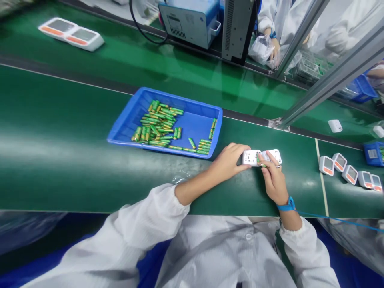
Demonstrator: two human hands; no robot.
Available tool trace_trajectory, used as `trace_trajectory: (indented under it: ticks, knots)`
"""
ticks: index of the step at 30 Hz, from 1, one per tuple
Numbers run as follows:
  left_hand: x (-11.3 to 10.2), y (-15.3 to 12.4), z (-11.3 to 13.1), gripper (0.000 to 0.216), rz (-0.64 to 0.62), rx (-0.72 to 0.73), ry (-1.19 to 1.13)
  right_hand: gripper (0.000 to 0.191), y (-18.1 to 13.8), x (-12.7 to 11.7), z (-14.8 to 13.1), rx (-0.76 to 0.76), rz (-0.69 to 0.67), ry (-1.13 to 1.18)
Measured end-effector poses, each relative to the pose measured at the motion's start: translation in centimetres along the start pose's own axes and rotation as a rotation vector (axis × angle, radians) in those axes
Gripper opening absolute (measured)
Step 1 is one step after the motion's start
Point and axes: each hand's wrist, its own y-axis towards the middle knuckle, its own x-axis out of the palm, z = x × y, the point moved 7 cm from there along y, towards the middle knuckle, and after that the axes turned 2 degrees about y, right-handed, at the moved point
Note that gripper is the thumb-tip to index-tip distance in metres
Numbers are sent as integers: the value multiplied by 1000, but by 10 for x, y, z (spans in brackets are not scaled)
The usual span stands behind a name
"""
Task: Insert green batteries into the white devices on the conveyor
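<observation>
Two small white devices (251, 158) lie end to end on the green work surface, backs up. The thumb and fingers of my left hand (228, 160) grip the left one at its outer end. My right hand (273, 180), a blue wrist strap below it, is closed with its fingertips at the inner end of that device. A green battery (264, 165) shows at those fingertips, and some green is visible in the device's slot. The fingers partly cover the right-hand device. To the left is a blue tray (165, 149) of loose green and gold batteries (156, 124).
Several white devices with screens and orange strips (350, 175) sit at the right, beyond a pale line. Two more (72, 34) lie on the far belt. A metal post (318, 72) rises behind my hands. Behind the belt stands a blue-grey machine (189, 24); co-workers are beyond.
</observation>
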Motion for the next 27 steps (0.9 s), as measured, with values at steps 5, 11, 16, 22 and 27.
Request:
trace_trajectory:
  ticks: [5,11,16,22,27]
  knots:
    - [2,0,-1,51,2,6,-3,36,-7,-9,1,22,137,22]
    - [0,1,0,47,-10,1,5,43,-1,4,1,6,16,-113]
    - [-1,0,3,46,-8,17,8,43,1,3,0,53,41,-58]
    - [-1,-6,9,49,-64,68,14,27,-4,-28,-3,70,294,60]
    - [-4,-24,13,55,-182,114,43,36,-17,-20,-7,211,28,110]
